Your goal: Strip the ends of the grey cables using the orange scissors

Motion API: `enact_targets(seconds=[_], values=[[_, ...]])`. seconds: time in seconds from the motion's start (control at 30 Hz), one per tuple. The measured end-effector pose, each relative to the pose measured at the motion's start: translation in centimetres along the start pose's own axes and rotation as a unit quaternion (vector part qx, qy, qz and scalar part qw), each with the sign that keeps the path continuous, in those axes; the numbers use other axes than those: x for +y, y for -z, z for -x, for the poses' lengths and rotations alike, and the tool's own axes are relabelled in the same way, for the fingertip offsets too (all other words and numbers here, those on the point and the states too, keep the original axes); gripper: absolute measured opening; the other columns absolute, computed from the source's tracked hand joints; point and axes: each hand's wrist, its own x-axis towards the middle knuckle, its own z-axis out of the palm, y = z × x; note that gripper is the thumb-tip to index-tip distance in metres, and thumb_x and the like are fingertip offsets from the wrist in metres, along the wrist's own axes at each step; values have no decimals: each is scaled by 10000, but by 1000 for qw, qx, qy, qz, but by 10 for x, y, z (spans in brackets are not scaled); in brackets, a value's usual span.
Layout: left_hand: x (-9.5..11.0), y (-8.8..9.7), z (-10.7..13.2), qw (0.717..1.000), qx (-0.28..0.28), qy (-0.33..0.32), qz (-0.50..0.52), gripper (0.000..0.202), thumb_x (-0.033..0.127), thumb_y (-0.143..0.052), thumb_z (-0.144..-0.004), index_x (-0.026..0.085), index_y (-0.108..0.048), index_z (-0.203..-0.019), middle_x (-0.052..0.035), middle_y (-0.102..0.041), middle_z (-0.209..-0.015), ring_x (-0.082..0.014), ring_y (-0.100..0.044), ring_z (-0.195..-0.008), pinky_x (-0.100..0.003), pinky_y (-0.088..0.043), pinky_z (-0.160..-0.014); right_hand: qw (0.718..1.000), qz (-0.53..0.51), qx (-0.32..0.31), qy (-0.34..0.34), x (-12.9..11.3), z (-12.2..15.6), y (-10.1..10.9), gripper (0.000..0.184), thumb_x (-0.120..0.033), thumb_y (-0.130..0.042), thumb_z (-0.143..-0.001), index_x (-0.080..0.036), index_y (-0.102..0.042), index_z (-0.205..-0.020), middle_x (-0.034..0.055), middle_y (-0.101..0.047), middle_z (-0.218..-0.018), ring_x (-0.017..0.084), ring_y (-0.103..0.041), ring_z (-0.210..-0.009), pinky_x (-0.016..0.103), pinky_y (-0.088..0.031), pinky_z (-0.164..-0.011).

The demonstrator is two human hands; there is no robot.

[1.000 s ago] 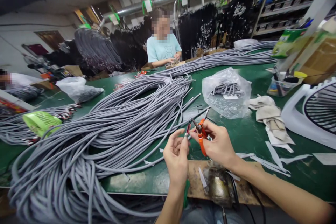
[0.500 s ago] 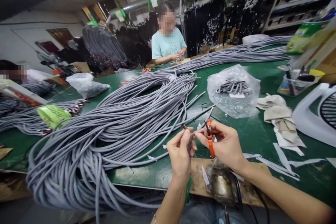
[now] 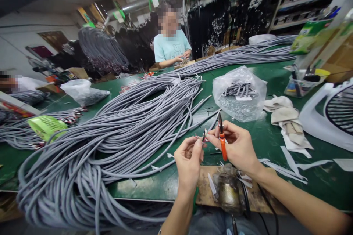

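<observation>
My left hand (image 3: 187, 161) is closed, its thumb and fingers pinching the end of a cable whose thin red, black and white wires (image 3: 204, 136) stick out. Close on its right, my right hand (image 3: 237, 147) holds orange-handled cutting pliers (image 3: 222, 141) in its palm, jaws pointing up. The thumb and forefinger of that hand reach to the wire ends beside the left fingertips. Most of the held cable is hidden by the left hand. To the left lies a large coil of grey cables (image 3: 129, 117), several loose ends pointing toward my hands.
A clear bag of short grey pieces (image 3: 239, 93) stands beyond my hands. Cloths (image 3: 286, 117), white strips (image 3: 292, 167) and a white fan (image 3: 331, 114) are at right. A metal device (image 3: 228, 191) sits on a wooden board (image 3: 204, 187) below. A co-worker (image 3: 172, 47) sits opposite.
The wires between my fingertips have shifted, and white and black ones now stand up more plainly. The pliers have turned more upright in my right hand. The whole view has moved slightly.
</observation>
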Motion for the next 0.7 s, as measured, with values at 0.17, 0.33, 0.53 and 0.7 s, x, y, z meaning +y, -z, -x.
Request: enact_targets(seconds=[0.17, 0.33, 0.53, 0.7], values=[[-4, 5, 4, 999, -10, -29, -12, 253, 276, -642, -731, 143, -590, -939, -50, -598, -808, -80, -540, -570, -147, -403, -458, 998, 53, -3, 17, 3, 4, 2, 152, -203, -647, -661, -171, -504, -622, -2, -581, -623, 114, -539, -567, 213, -453, -536], [1, 6, 13, 968, 44, -153, -193, 328, 167, -560, -795, 204, -532, -1120, -49, -620, -876, -137, -616, -722, -230, -498, -642, 957, 209, -23, 200, 5, 15, 5, 138, -34, -539, -617, -171, -526, -601, -7, -553, -590, 123, -536, -575, 231, -443, -566], [-11, 14, 22, 928, -10, -273, -254, 294, 69, -503, -804, 227, -573, -1042, -57, -640, -920, -124, -606, -647, -240, -487, -616, 981, 120, -52, 140, -4, 16, 11, 111, -105, -580, -674, -187, -509, -650, 2, -567, -630, 114, -512, -561, 229, -438, -546], [-19, 14, 25, 970, -15, -192, -151, 261, 144, -509, -830, 232, -459, -1070, -54, -585, -933, -136, -622, -736, -230, -494, -609, 997, -45, -64, -27, -8, 6, 15, 219, -254, -693, -631, -172, -490, -612, -12, -536, -613, 94, -489, -538, 206, -428, -506]])
